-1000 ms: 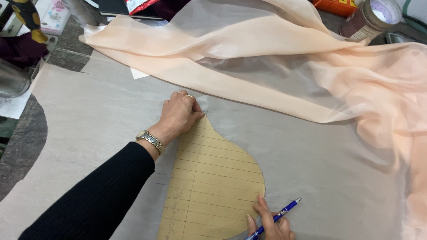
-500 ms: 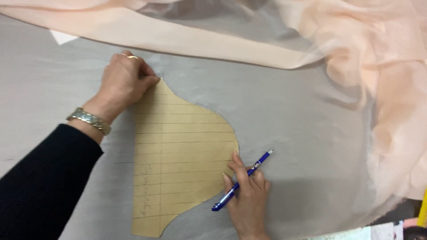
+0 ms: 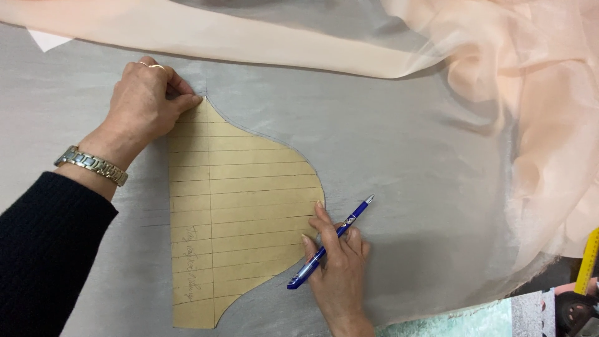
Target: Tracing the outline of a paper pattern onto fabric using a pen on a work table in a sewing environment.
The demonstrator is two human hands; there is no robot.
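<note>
A tan cardboard pattern piece (image 3: 237,212) with ruled lines lies flat on grey sheer fabric (image 3: 405,137). My left hand (image 3: 146,103) presses on its upper left tip, fingers together; a metal watch sits on that wrist. My right hand (image 3: 337,265) rests at the pattern's right edge and holds a blue pen (image 3: 331,242) lying slantwise across the fingers, its tip pointing up and right, away from the card. A thin drawn line follows the pattern's curved upper edge.
Peach sheer fabric (image 3: 536,93) is bunched along the top and down the right side. A yellow measuring tape (image 3: 588,259) and a dark object show at the lower right corner, by a patterned surface.
The view has shifted down and closer over the pattern. My right hand with the pen has come fully into view at the pattern's right edge. My left hand stays pressed on the upper tip.
</note>
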